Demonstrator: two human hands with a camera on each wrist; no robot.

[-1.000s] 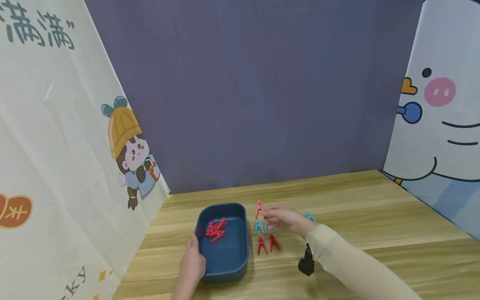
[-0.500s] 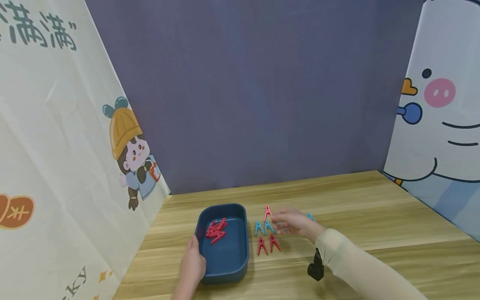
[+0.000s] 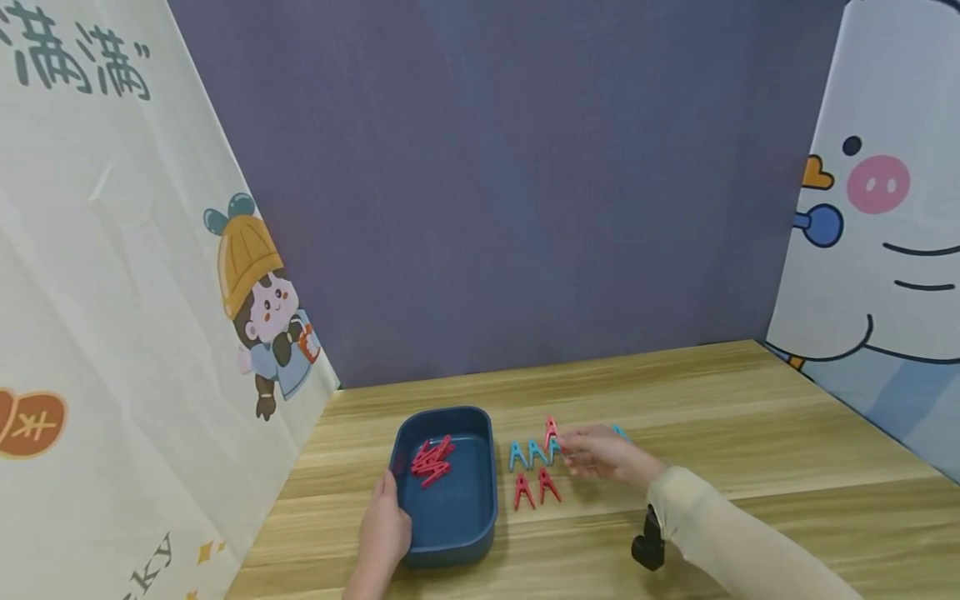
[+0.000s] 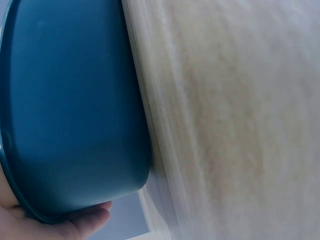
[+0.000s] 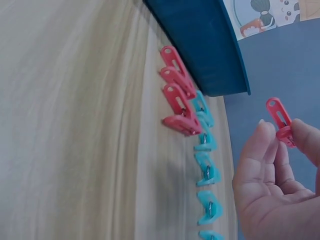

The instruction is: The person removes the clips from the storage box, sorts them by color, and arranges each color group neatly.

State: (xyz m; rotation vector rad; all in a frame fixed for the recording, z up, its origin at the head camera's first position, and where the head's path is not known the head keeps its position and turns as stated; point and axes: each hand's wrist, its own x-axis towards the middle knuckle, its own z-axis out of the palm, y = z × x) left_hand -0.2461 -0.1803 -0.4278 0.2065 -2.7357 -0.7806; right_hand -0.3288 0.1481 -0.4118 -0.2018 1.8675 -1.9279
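Observation:
In the head view my left hand [image 3: 386,521] grips the left side of a dark blue plastic bin [image 3: 450,525], thumb over its rim. Several red clothespins [image 3: 432,461] lie heaped inside the bin. My right hand [image 3: 609,457] pinches a red clothespin [image 3: 551,428] between thumb and fingertips, above the table. The right wrist view shows this held clothespin [image 5: 280,117] apart from the others. Two red clothespins [image 3: 523,492] stand right of the bin. Behind them runs a row of several light blue clothespins [image 3: 518,455], partly hidden by my right hand in the head view.
A wood-grain table [image 3: 697,400] carries everything. Behind it rises a plain grey-purple partition [image 3: 525,208]. Printed cartoon panels close off the left side [image 3: 112,292] and the right side [image 3: 885,275]. A black device [image 3: 649,542] hangs at my right wrist.
My right hand has moved rightward and slightly nearer along the row, carrying the red clothespin, which uncovers more blue clothespins. My left hand and the bin have stayed put.

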